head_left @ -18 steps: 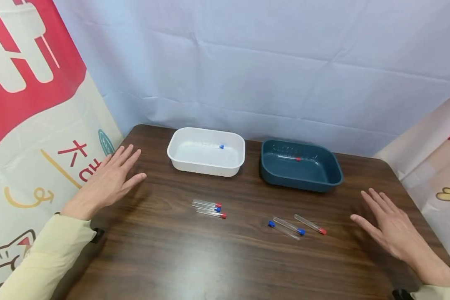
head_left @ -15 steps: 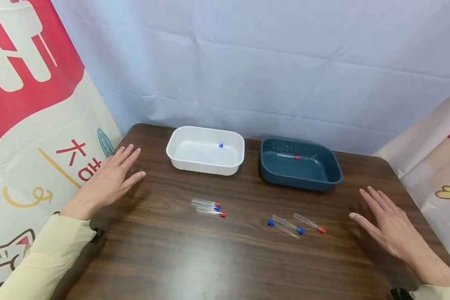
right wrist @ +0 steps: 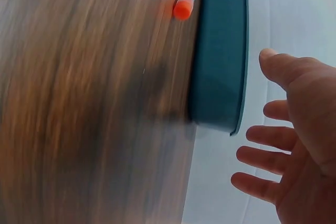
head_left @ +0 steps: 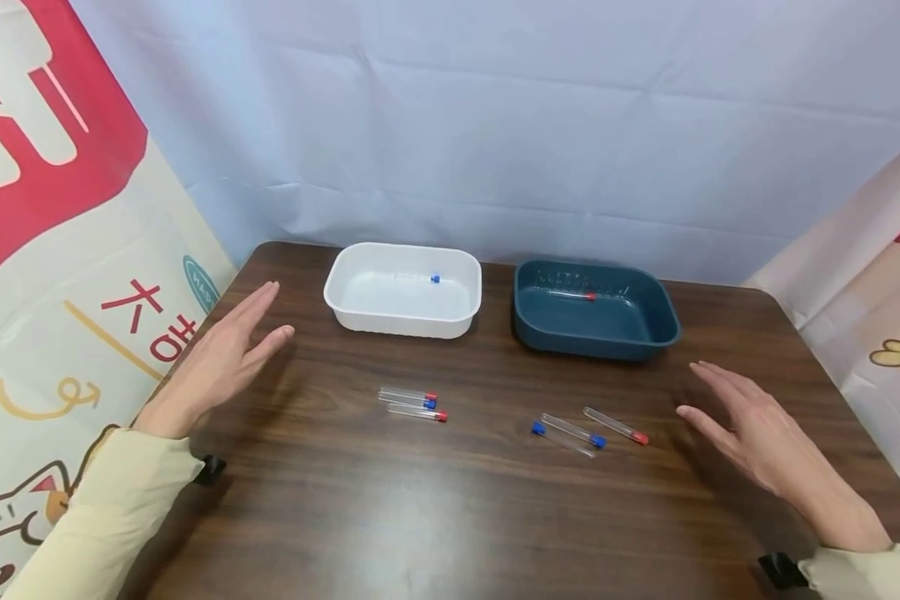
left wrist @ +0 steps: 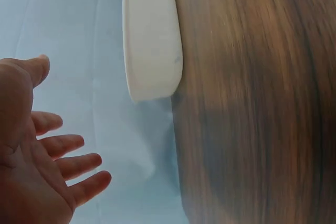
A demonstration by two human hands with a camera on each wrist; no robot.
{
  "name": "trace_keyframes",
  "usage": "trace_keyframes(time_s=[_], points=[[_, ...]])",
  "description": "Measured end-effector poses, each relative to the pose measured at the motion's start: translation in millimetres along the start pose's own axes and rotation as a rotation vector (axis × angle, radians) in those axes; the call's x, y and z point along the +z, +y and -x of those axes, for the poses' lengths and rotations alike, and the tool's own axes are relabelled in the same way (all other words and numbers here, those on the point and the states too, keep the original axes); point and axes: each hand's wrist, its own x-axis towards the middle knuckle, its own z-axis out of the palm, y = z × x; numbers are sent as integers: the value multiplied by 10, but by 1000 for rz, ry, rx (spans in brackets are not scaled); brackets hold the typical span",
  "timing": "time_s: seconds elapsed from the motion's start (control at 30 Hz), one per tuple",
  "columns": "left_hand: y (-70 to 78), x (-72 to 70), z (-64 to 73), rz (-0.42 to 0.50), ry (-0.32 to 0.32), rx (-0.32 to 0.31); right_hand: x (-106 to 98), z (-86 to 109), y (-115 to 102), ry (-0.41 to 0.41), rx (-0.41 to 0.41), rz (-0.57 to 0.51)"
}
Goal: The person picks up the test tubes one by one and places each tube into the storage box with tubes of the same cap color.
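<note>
Right hand point(head_left: 757, 435) shifted inward, tubes point(head_left: 572, 429) between it and left hand point(head_left: 215, 360)

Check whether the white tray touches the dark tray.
Apart. The head view shows a strip of brown table running between the white tray and the dark tray.

We see a dark brown wood-grain table point(head_left: 412, 517) with rounded far corners, and along its far side stand a white tray point(head_left: 401, 323) on the left and a dark teal tray point(head_left: 596, 340) on the right, apart. Nearer, on the left, we find two red-capped tubes point(head_left: 416, 412) with a blue-capped tube point(head_left: 407, 402) between them; to the right lie two other blue-capped tubes point(head_left: 570, 429) and, just beside them, another red-capped tube point(head_left: 612, 424).
</note>
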Motion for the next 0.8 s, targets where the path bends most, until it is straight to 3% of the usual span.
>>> trace_keyframes(time_s=[0.2,0.37,0.53,0.8], points=[[62,70,-84,87,65,3,-15,-30,-186,0,-1,-4],[108,144,-130,141,131,10,21,-32,-321,38,-69,-9],[147,232,-194,215,189,-25,93,-24,-435,73,-141,8],[159,371,-353,306,190,-92,178,6,-624,36,-156,-10]])
